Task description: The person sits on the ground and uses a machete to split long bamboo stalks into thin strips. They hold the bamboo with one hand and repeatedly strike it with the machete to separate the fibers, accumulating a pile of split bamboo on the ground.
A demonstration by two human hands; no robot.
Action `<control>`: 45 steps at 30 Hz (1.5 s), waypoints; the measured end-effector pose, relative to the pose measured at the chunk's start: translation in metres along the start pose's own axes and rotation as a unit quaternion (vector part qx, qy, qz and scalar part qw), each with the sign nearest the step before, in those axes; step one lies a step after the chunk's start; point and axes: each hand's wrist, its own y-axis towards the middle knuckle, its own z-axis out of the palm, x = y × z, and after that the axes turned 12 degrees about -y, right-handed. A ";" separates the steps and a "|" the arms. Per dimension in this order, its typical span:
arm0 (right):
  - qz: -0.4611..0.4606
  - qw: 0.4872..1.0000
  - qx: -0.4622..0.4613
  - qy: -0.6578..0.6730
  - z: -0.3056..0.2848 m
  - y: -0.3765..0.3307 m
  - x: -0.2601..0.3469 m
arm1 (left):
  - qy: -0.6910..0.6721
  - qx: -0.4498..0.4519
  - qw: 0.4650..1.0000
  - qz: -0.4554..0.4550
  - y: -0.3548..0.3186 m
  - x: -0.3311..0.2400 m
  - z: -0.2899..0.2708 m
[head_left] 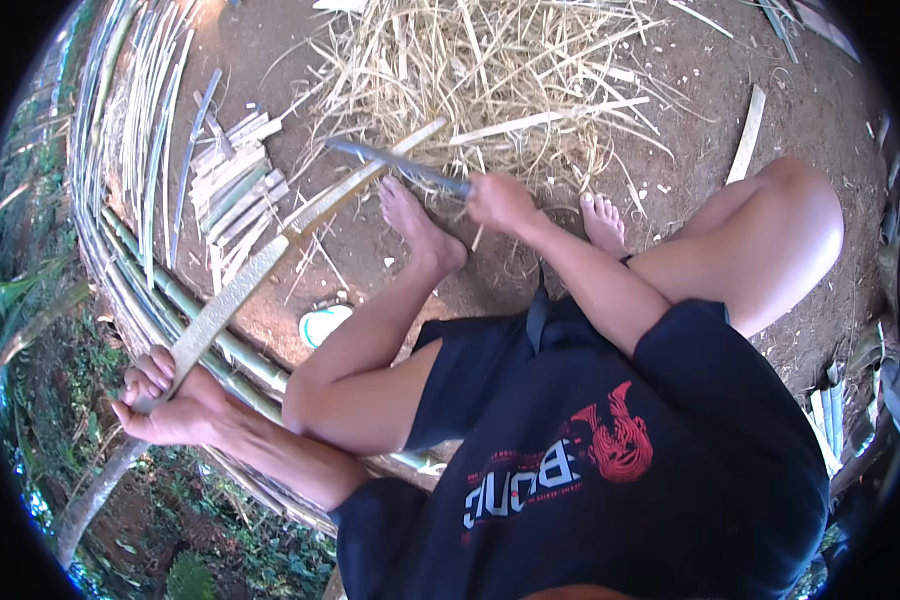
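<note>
My left hand (175, 400) is closed round a long bamboo strip (238, 290), out at the left. The strip slants up and to the right, its far end lying over the edge of a heap of pale shavings (450, 60). In my right hand (500, 203), fingers wrapped round the handle, is a knife (410, 168). Its long grey blade points left and crosses the strip near the far end. Whether the edge bites into the strip, I cannot tell. The knife's handle is mostly hidden by my fingers.
Short split bamboo pieces (238, 190) are stacked left of the heap. Long thin strips (150, 110) and green poles (175, 290) lie along the left. A white cup-like thing (324, 325) stands near my left knee. A loose slat (747, 135) lies at the right.
</note>
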 end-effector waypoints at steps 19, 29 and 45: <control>-0.175 0.983 0.004 0.048 -0.012 -0.045 0.081 | 0.060 -0.120 0.985 0.109 -0.002 -0.006 0.009; -0.042 0.992 0.092 0.069 -0.012 -0.024 0.043 | 0.079 -0.094 0.988 0.098 -0.001 -0.009 -0.002; 0.162 0.983 0.082 0.035 0.015 0.020 -0.056 | 0.061 -0.106 0.990 0.066 0.020 0.007 -0.022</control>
